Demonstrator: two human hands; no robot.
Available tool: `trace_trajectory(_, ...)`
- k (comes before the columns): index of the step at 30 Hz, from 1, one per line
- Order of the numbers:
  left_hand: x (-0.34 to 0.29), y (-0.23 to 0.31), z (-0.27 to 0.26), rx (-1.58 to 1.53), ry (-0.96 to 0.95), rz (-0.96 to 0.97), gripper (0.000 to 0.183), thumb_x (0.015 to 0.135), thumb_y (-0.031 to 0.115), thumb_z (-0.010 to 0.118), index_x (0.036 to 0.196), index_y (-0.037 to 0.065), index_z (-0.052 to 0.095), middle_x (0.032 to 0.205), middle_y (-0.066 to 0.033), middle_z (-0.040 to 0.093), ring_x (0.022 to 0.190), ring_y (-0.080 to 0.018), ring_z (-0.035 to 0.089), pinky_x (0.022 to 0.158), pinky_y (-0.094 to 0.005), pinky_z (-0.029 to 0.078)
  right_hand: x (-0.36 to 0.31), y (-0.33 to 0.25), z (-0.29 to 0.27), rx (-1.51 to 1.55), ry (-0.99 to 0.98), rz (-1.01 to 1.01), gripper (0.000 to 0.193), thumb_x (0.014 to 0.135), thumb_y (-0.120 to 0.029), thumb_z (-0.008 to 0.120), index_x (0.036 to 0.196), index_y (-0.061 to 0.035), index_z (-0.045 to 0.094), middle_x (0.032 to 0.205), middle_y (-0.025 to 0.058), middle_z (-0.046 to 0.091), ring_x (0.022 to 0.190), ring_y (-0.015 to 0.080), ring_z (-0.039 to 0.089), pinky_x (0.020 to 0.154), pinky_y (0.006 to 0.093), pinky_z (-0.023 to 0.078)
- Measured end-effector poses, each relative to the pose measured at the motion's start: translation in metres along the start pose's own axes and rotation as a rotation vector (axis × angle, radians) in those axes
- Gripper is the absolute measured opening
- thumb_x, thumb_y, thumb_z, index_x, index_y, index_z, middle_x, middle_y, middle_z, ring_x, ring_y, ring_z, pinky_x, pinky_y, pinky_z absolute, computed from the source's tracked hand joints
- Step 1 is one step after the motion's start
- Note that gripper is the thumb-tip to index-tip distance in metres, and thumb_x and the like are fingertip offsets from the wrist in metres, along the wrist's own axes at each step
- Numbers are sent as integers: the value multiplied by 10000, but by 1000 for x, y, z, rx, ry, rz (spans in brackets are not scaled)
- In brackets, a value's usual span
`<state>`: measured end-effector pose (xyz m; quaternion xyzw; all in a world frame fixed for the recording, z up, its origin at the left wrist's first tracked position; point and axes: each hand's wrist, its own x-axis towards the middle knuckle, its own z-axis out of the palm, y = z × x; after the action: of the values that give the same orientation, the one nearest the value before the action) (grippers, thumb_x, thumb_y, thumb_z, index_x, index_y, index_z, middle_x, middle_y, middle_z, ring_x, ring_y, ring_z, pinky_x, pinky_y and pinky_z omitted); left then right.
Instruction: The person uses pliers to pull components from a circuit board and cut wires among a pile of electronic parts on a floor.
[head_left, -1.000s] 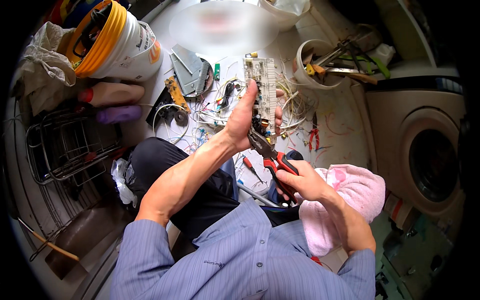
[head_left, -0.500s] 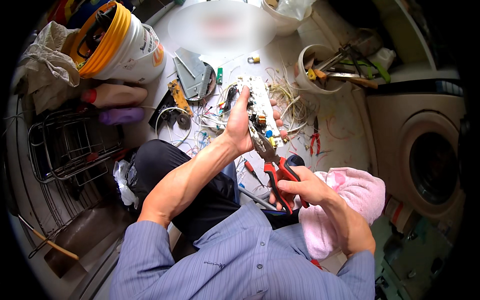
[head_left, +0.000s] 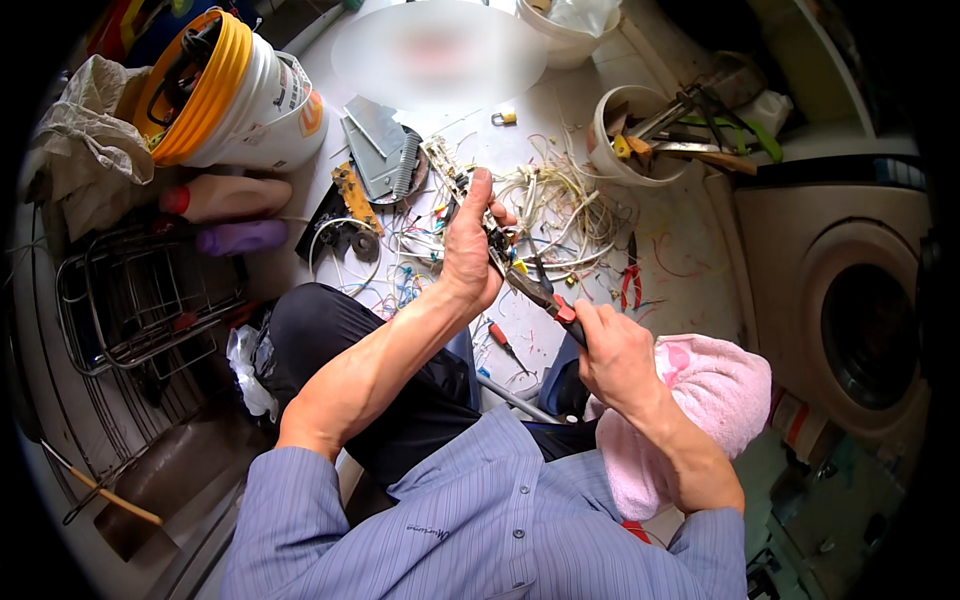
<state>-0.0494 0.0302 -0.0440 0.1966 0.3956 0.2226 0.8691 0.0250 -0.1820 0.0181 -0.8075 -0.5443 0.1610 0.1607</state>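
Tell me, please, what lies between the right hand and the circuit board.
In the head view, the pliers lie between: the right hand grips them, and their jaws point toward the circuit board.

Pliers [head_left: 543,298] show red and black at the handles, dark grey at the head. Board [head_left: 438,152] reads off-white with dark parts. Shirt [head_left: 470,510] is blue-grey with fine darker stripes; trousers [head_left: 310,335] are black. Towel [head_left: 715,400] is pale pink, bearing a deeper pink patch. Wires [head_left: 575,210] are chiefly cream, some blue or red. Bucket [head_left: 270,110] is white, orange-yellow at the top. Purple bottle [head_left: 240,237] is uniform; beige bottle [head_left: 238,194] carries a red cap.
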Motion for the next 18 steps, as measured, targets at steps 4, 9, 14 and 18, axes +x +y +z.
trace_trajectory(4,5,-3,-5,66,29,75,464,870,574,736,902,145,561,779,22,595,738,-104,599,701,-277,514,6,-2,-3,-136,42,13,298,755,-12,631,1045,-42,570,822,113,567,705,299,621,607,418,536)
trace_trajectory(9,10,-11,-10,141,15,163,447,872,545,744,927,133,580,805,12,615,769,-105,598,738,-270,511,7,3,-3,-220,108,20,271,756,-24,622,1025,-30,593,818,107,561,706,281,614,596,397,537)
trace_trajectory(14,2,-10,1,271,-55,319,457,890,500,754,1040,108,573,868,7,619,824,-101,578,778,-262,482,7,9,-4,-255,79,38,263,754,-29,622,1015,-38,598,802,105,556,711,278,616,596,391,537)
trace_trajectory(18,-1,-9,2,350,-119,365,464,908,449,760,1121,101,540,956,8,572,887,-91,537,830,-250,438,7,7,-7,-243,62,35,243,753,-30,623,993,-46,593,788,103,551,707,278,614,593,392,535)
